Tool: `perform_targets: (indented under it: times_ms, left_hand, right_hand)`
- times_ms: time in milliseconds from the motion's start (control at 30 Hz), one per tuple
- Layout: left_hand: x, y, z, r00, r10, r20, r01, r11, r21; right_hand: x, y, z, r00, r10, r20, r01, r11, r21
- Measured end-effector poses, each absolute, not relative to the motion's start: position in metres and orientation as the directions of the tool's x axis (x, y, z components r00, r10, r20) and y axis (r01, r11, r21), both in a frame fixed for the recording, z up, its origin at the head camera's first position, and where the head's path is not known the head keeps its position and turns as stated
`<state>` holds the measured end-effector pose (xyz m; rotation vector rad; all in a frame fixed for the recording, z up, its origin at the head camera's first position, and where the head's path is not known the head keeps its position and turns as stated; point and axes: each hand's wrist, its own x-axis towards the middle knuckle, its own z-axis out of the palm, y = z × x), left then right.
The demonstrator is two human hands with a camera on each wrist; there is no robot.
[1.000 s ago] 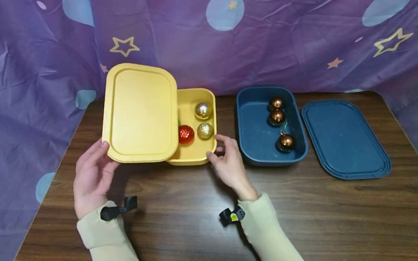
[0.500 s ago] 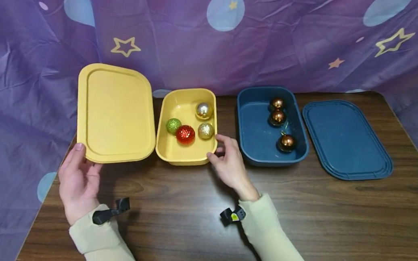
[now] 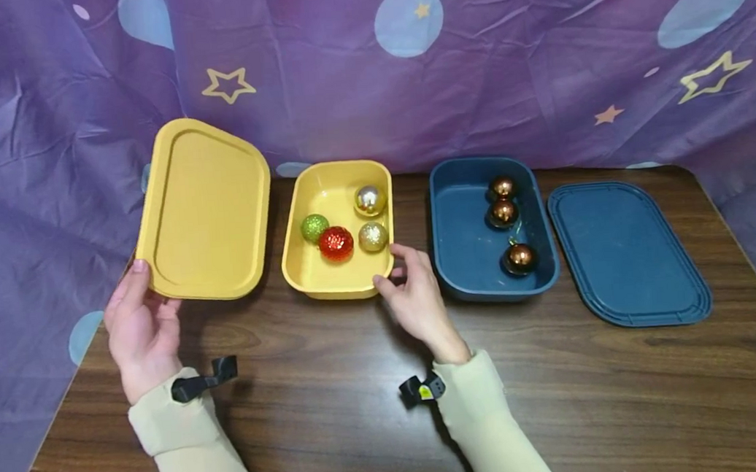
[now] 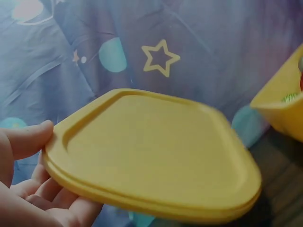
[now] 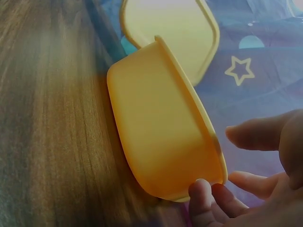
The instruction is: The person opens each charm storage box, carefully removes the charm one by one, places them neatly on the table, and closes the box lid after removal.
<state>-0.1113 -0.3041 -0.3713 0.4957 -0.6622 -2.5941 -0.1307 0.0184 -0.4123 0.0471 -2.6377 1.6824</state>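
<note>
In the head view my left hand (image 3: 143, 333) grips a yellow lid (image 3: 208, 211) at its near left corner, thumb on top and fingers underneath. The lid is tilted and held apart from the yellow box (image 3: 294, 275). Inside that box lie a green bauble (image 3: 314, 228), a red bauble (image 3: 335, 244), a glittery gold bauble (image 3: 373, 237) and a shiny silver-gold bauble (image 3: 370, 201). My right hand (image 3: 415, 299) holds the box's near right corner, fingers against its outer wall and thumb near the front rim, as the right wrist view also shows.
To the right stands an uncovered blue box (image 3: 459, 259) with brown baubles (image 3: 520, 259) along its right side. A blue lid (image 3: 629, 251) lies beside it on the wooden table (image 3: 338, 414). Behind the table hangs a purple curtain (image 3: 505, 73).
The yellow lid moved left off the yellow box, uncovering the green bauble, and then tilted in my left hand. My right hand stayed at the box corner.
</note>
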Motion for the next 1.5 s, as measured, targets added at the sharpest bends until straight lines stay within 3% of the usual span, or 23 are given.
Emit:
perform_targets:
  times_ms: [200, 400, 533, 667, 1067, 1233, 1500]
  left_hand:
    - [-0.116, -0.298, -0.37, -0.72, -0.663, -0.203, 0.361, -0.608, 0.707]
    - [-0.119, -0.292, -0.374, -0.621, -0.781, -0.07, 0.435, -0.417, 0.798]
    - [-0.125, -0.287, -0.377, -0.547, -0.837, 0.032, 0.408, -0.234, 0.882]
    - [-0.131, -0.281, -0.378, -0.526, -0.846, 0.094, 0.349, -0.114, 0.93]
    - [-0.138, -0.268, -0.386, -0.609, -0.755, 0.244, 0.23, 0.126, 0.965]
    - [-0.137, -0.265, -0.389, -0.717, -0.639, 0.279, 0.138, 0.263, 0.955]
    - [-0.139, -0.258, -0.397, -0.867, -0.428, 0.255, -0.025, 0.548, 0.836]
  right_hand:
    - [-0.131, 0.018, -0.412, -1.0, -0.022, 0.015, -0.023, 0.422, -0.906]
    - [-0.131, 0.018, -0.413, -0.999, -0.026, 0.025, -0.034, 0.43, -0.902]
    - [-0.131, 0.018, -0.412, -0.999, -0.024, 0.027, -0.035, 0.428, -0.903]
    - [-0.131, 0.018, -0.412, -1.0, -0.021, 0.023, -0.03, 0.429, -0.903]
    - [-0.132, 0.019, -0.415, -0.999, -0.023, 0.029, -0.036, 0.427, -0.904]
    - [-0.131, 0.019, -0.415, -0.999, -0.022, 0.029, -0.035, 0.422, -0.906]
    - [-0.132, 0.019, -0.414, -1.0, -0.022, 0.009, -0.017, 0.416, -0.909]
